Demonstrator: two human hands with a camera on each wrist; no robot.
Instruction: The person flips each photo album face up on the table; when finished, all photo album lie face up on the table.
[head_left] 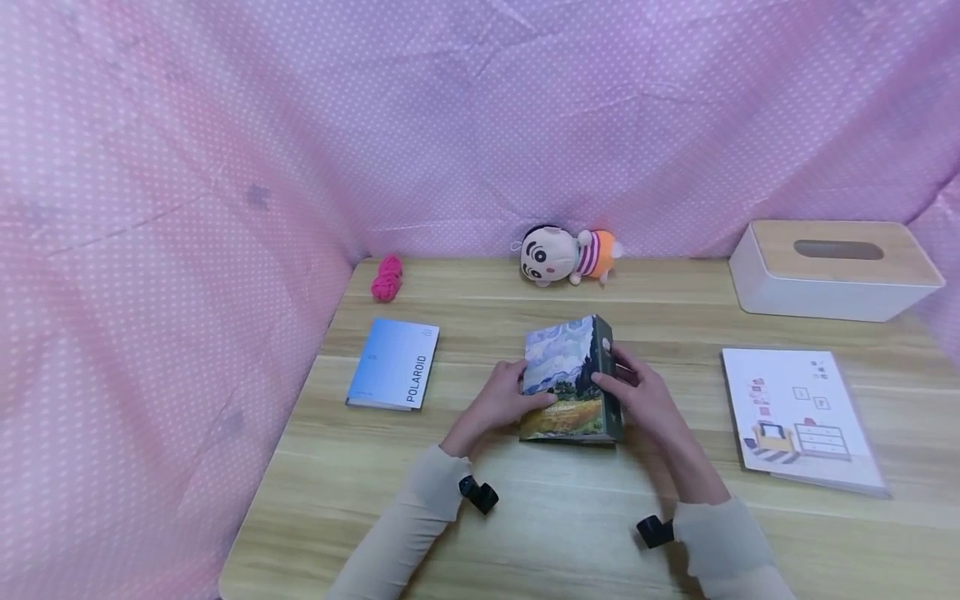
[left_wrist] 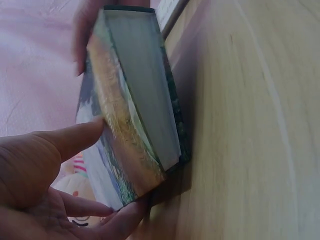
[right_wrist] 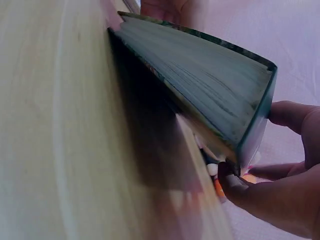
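A thick photo album (head_left: 561, 383) with a landscape painting on its cover and a dark green spine is between both hands, tilted, its spine to the right. My left hand (head_left: 504, 397) grips its left side, the thumb across the front cover. On the spine side, my right hand (head_left: 645, 396) holds it with thumb and fingers. In the left wrist view, the left hand (left_wrist: 55, 185) pinches a corner of the album (left_wrist: 142, 85). From the right wrist, the right hand (right_wrist: 285, 185) is at the spine, and the page edges of the album (right_wrist: 200, 75) show, with shadow underneath.
A blue and white book marked POLAROID (head_left: 393, 364) lies left, below a pink yarn bundle (head_left: 387, 279). A plush doll (head_left: 567, 255) lies at the back. To the right are a white illustrated booklet (head_left: 802, 417) and a tissue box (head_left: 832, 271). Pink dotted cloth (head_left: 465, 125) hangs behind the wooden table (head_left: 555, 533).
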